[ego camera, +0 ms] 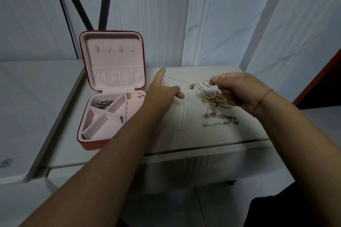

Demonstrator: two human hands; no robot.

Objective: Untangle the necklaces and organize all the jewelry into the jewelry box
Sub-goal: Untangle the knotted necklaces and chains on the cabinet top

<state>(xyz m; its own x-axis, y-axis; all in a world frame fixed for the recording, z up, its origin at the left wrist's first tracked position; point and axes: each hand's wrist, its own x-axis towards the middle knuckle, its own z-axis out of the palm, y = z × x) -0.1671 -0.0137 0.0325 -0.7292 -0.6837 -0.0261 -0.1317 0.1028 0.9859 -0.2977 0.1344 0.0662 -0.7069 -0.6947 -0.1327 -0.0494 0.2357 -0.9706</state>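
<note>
The right hand (238, 91) pinches a thin chain (177, 79) (pulled taut) above the tangle (212, 95). The left hand (160, 91), fingers straight, carries the other end.

red jewelry box (86, 83) with pink lining, white table (184, 134), gold-and-pearl tangle (210, 94)

Red jewelry box (86, 83) at 9 o'clock, lid up; silver chain (104, 104) in rear-left compt, two earrings (129, 96) rear-right. Tangled necklaces (212, 96), pearls & gold bits, at 3 o'clock; thin chain (177, 79) stretched taut toward 9.
</note>
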